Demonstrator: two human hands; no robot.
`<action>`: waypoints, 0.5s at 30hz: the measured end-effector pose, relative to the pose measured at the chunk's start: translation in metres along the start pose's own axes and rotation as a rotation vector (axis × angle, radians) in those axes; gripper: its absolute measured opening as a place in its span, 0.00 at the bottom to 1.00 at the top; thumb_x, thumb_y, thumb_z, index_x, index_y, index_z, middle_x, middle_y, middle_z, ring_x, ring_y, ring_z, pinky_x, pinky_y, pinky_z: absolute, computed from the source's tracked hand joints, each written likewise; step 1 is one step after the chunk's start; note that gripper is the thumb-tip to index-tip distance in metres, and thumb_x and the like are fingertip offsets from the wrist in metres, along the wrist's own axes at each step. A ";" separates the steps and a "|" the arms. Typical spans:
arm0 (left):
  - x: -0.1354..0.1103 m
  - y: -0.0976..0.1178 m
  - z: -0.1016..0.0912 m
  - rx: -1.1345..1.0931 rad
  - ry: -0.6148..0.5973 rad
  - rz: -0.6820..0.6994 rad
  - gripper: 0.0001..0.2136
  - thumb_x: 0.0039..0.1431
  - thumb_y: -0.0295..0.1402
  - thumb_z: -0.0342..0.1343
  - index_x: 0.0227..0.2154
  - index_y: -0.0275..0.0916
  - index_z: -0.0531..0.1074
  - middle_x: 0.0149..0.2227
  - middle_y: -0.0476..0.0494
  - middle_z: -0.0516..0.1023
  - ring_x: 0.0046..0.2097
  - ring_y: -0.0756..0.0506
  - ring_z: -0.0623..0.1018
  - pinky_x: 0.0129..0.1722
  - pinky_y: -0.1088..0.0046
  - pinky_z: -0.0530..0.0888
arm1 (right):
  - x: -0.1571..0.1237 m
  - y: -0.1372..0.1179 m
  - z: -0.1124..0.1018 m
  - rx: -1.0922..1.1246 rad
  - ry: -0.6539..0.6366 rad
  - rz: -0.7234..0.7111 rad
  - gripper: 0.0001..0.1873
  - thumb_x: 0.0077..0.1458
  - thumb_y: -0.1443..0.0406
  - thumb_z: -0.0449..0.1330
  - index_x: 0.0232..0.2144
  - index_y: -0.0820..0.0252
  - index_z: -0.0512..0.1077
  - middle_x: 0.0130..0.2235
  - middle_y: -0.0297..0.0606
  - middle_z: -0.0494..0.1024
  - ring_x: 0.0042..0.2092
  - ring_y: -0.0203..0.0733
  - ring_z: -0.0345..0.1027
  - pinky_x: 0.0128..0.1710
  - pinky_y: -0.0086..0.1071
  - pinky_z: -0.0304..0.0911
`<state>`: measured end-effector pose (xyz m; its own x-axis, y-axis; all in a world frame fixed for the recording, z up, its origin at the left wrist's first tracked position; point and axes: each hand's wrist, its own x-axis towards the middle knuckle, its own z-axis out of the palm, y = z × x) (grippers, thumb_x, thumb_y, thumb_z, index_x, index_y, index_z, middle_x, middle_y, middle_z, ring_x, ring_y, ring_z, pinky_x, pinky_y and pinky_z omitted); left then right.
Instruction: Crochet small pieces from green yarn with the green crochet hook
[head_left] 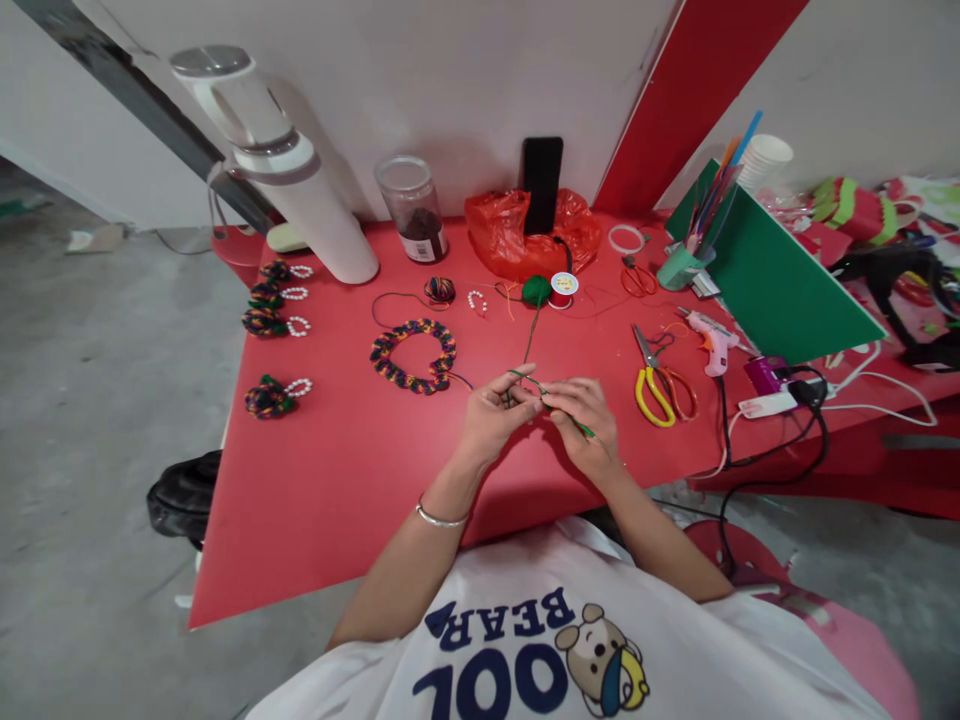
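- Find the left hand [491, 412] pinched closed on a dark green yarn strand [532, 338], with a length of it raised over a finger.
- Find the right hand [587, 420] closed around a slim green-handled tool [584, 430], probably a crochet hook; note both sets of fingertips close together at the yarn, above the red tabletop [330, 480], near its front edge.
- Trace the strand away from the hands to a round green yarn ball [536, 291], just beside a white-topped spool of red thread [563, 290].
- Judge the green work to be at an early stage, with little formed length on view.
- Count four bunched multicoloured yarn pieces [268, 399] with white bead loops [298, 388] along the tabletop's left side; rate as complete or nearly so.
- Rate the thick multicoloured yarn ring [381, 364] as well advanced but unfinished, with a loose tail on its right.
- See a short arc of white beads [472, 298] near a small multicoloured yarn ball [440, 290], apart from any bunched piece.
- Cannot confirm any join between the ring's ends.
- Cannot make out individual stitches or the tool's tip behind the fingers.
- Cannot check inside the crumpled red plastic bag [497, 235], partly covered by an upright black phone [541, 180].
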<state>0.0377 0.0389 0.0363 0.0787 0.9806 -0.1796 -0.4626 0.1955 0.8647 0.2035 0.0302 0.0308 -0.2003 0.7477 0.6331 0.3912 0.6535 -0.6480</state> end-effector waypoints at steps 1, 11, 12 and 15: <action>0.000 0.001 -0.001 0.008 -0.016 0.003 0.27 0.40 0.32 0.76 0.47 0.35 0.80 0.24 0.50 0.80 0.25 0.53 0.74 0.29 0.76 0.72 | 0.000 0.001 -0.001 0.052 -0.005 0.043 0.10 0.68 0.61 0.58 0.46 0.48 0.79 0.46 0.38 0.85 0.48 0.46 0.76 0.53 0.48 0.69; 0.000 0.006 -0.007 0.095 -0.075 -0.018 0.20 0.43 0.28 0.73 0.43 0.35 0.82 0.29 0.44 0.83 0.30 0.49 0.79 0.34 0.72 0.75 | 0.005 0.025 -0.024 0.528 -0.158 0.388 0.10 0.65 0.55 0.61 0.40 0.48 0.82 0.41 0.37 0.85 0.48 0.46 0.77 0.54 0.45 0.71; 0.001 0.006 -0.007 0.102 -0.071 -0.015 0.20 0.43 0.27 0.73 0.43 0.35 0.82 0.29 0.45 0.83 0.30 0.49 0.79 0.34 0.72 0.75 | 0.005 0.026 -0.025 0.546 -0.175 0.402 0.10 0.65 0.56 0.62 0.40 0.48 0.82 0.42 0.37 0.85 0.48 0.46 0.77 0.54 0.45 0.70; 0.001 0.007 -0.007 0.118 -0.056 -0.014 0.19 0.43 0.27 0.72 0.41 0.36 0.83 0.29 0.45 0.83 0.30 0.49 0.79 0.34 0.71 0.74 | 0.006 0.028 -0.028 0.599 -0.203 0.441 0.10 0.65 0.55 0.61 0.40 0.49 0.82 0.42 0.37 0.85 0.48 0.46 0.78 0.56 0.46 0.70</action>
<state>0.0284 0.0411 0.0385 0.1352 0.9763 -0.1688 -0.3546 0.2068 0.9119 0.2384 0.0497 0.0278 -0.3222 0.9229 0.2107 -0.0681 0.1994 -0.9775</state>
